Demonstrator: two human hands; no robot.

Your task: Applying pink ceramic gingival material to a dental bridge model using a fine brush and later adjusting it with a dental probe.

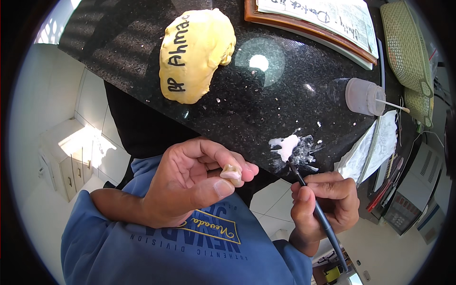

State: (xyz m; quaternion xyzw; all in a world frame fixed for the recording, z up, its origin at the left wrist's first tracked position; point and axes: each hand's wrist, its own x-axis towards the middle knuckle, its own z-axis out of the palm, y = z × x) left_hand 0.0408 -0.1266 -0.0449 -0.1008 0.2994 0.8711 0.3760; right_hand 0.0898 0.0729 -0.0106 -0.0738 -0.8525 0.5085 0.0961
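Between the thumb and fingertips of my left hand point(197, 183) is a small cream, tooth-like piece point(231, 174), held just off the counter's edge. My right hand point(327, 204) grips a long dark brush point(324, 224). Its tip rests at a white paste puddle point(286, 148) smeared on the speckled black counter point(133, 57). A lumpy yellow mound point(199, 57) with black handwriting lies farther back. To the right stands a small translucent cup point(358, 96) with a thin stick leaning out of it.
A wooden-edged board with papers point(313, 21) lies at the back right, beside woven baskets point(399, 42). A white crumpled sheet point(361, 147), thin tools point(382, 190) and a grey appliance point(413, 183) line the right side. A white cabinet point(64, 166) stands at left.
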